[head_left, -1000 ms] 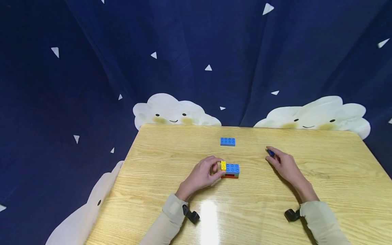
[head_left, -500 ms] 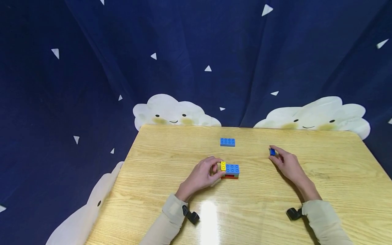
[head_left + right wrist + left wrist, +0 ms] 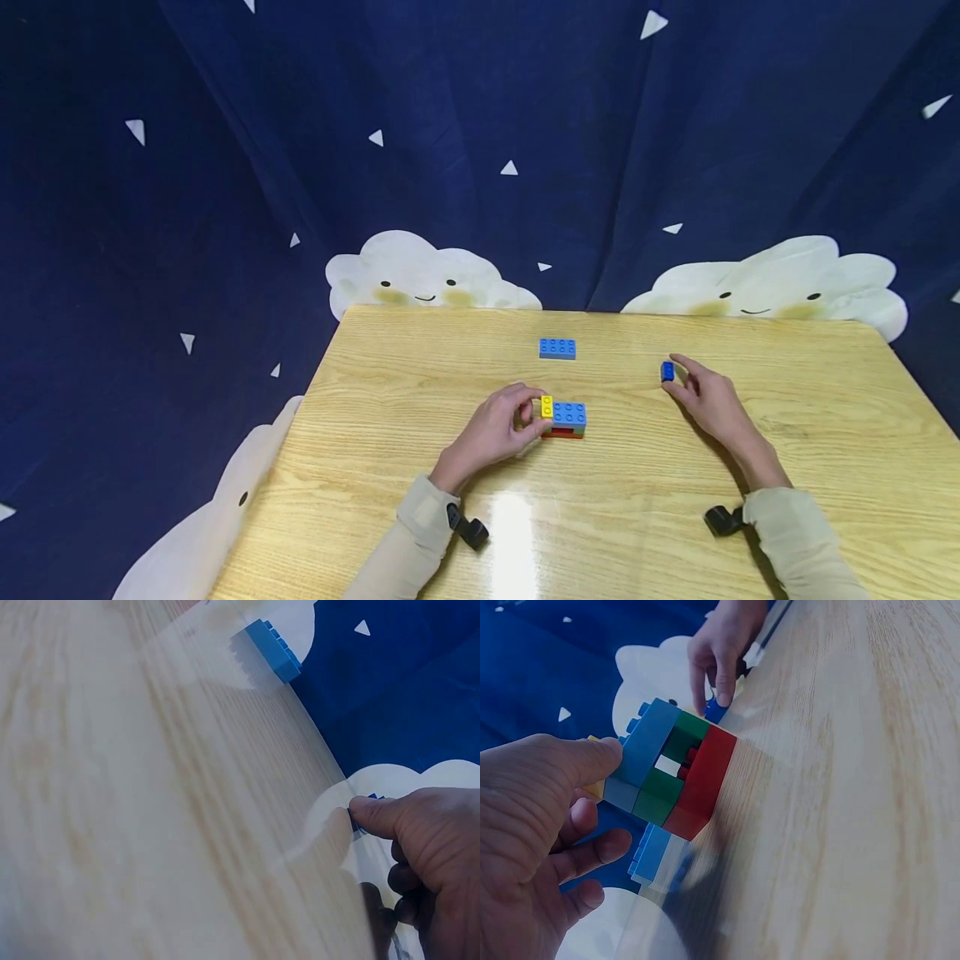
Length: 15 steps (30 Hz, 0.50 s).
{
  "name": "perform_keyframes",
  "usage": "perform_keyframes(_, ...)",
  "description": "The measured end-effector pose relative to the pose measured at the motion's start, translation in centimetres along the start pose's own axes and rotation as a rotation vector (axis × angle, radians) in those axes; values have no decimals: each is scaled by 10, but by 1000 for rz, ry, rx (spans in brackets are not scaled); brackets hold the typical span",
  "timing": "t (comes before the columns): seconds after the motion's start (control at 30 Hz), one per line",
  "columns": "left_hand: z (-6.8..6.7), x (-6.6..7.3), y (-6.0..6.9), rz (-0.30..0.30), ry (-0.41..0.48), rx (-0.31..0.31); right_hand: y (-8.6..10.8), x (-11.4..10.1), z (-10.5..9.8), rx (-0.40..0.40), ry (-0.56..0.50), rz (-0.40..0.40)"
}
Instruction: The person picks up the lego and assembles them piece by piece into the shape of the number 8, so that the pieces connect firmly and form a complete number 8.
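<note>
On the table stands a stack of bricks: a red one [image 3: 709, 784] at the bottom, green ones [image 3: 658, 796] above, a light blue one [image 3: 570, 413] on top and a small yellow one [image 3: 547, 407] at its left end. My left hand [image 3: 491, 433] pinches the yellow brick between thumb and index finger. A small dark blue brick [image 3: 667, 372] rests studs up on the table to the right. My right hand [image 3: 712, 408] is beside it, thumb at its near edge and index fingertip slightly off it.
A separate light blue brick [image 3: 557, 349] lies behind the stack, near the back of the wooden table [image 3: 622, 483]. Beyond the table's back edge hangs a dark blue curtain [image 3: 450, 108] with clouds and white triangles.
The dark blue brick has moved slightly right and turned studs up. My right hand has shifted right and its index finger has come off the brick. My left hand stays on the stack.
</note>
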<state>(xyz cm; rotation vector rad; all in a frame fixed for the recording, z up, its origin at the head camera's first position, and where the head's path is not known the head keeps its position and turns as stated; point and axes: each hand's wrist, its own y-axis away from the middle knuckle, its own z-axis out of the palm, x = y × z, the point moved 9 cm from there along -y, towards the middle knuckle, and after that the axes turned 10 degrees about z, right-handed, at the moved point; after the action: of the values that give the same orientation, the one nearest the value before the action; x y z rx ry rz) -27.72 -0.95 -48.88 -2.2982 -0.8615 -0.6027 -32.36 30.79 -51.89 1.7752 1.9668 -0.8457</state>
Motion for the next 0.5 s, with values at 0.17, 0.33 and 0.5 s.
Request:
perform_keyframes(0.17, -1, 1, 0, 3, 7, 6, -1, 1, -1, 2, 25, 2)
perform_keyframes(0.33, -2, 1, 0, 3, 10, 12, -2, 0, 0, 9, 44, -12)
perform_keyframes(0.5, -2, 1, 1, 0, 12, 11, -2, -2, -2, 39, 57, -55)
